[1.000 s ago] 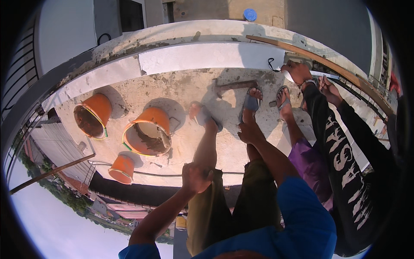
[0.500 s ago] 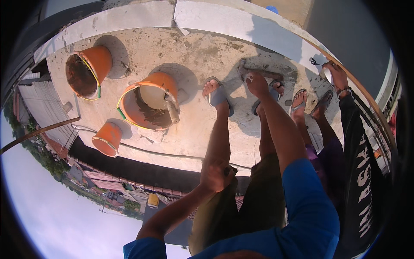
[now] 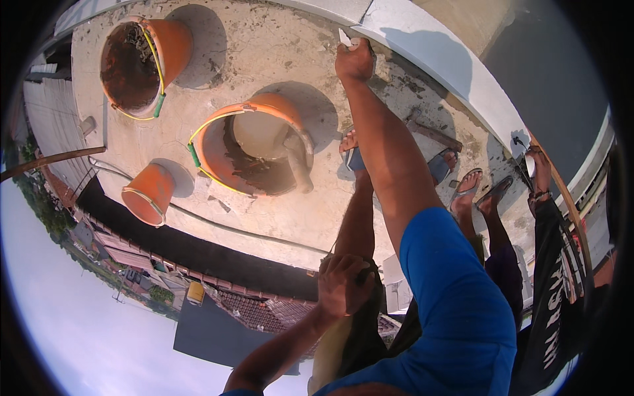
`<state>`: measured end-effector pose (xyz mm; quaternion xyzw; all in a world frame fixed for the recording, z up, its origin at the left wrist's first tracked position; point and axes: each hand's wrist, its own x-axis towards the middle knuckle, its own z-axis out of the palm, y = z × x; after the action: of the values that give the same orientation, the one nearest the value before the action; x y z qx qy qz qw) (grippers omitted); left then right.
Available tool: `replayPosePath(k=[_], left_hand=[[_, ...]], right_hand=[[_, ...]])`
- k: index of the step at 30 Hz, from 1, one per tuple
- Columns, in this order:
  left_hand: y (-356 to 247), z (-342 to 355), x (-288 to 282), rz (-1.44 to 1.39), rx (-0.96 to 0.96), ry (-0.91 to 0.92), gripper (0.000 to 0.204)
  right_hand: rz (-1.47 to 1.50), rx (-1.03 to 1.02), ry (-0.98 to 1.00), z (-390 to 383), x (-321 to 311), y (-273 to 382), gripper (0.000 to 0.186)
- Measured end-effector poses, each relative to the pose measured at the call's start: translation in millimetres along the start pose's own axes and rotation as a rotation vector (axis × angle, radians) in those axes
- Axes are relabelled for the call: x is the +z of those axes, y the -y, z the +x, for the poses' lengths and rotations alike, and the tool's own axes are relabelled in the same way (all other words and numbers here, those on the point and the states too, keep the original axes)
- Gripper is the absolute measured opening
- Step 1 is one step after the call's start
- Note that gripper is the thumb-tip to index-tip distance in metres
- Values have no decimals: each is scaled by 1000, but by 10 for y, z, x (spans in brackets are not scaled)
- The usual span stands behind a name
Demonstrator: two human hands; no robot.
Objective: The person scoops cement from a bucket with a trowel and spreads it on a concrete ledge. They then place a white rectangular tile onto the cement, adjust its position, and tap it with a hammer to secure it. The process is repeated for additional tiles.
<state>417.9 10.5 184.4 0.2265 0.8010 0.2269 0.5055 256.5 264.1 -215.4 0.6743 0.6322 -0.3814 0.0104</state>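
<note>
Near half past twelve, reckoned from the centre of the view, we see the right hand [image 3: 354, 61] in a narrow fist around a white chip [image 3: 344, 37], whose pointed end projects beyond the fingers; whether the chip touches the concrete floor [image 3: 277, 53] we cannot tell, but it is near the white ledge [image 3: 399, 16] that curves past one o'clock. Between five and six o'clock the left hand [image 3: 345, 285] is at the left knee [image 3: 372, 290], its fingers curled; a small dark patch shows beside them, and we cannot tell whether anything is held. At ten o'clock we note a large orange bucket [image 3: 277, 105] with a wet grey mix [image 3: 259, 134] inside and a mortar-smeared tool [image 3: 298, 168] at its rim toward the centre; farther out on the same hour stands a second orange bucket [image 3: 173, 53], dark brown within, and at nine o'clock a smaller orange bucket [image 3: 155, 185]. At two o'clock we find a hammer-like tool [image 3: 434, 135] lying just beyond the wearer's sandalled right foot [image 3: 442, 165]. Near three o'clock, a co-worker's hand [image 3: 541, 170] holds a white object [image 3: 530, 165] beside a long wooden strip [image 3: 566, 188].
</note>
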Motion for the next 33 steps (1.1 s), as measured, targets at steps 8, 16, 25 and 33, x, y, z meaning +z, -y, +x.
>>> replayPosePath(k=[8, 16, 25, 33], left_hand=[[24, -55, 2, -13, -56, 75, 20], [19, -234, 211, -91, -111, 27, 31], [62, -323, 269, -140, -190, 21, 34], [99, -312, 267, -178, -232, -5, 35]], right_hand=[[447, -149, 88, -467, -124, -402, 34], [267, -526, 973, -3097, -1239, 707, 59], [-618, -996, 693, -2816, -998, 75, 47], [-412, -628, 901, -2782, -1314, 310, 62]])
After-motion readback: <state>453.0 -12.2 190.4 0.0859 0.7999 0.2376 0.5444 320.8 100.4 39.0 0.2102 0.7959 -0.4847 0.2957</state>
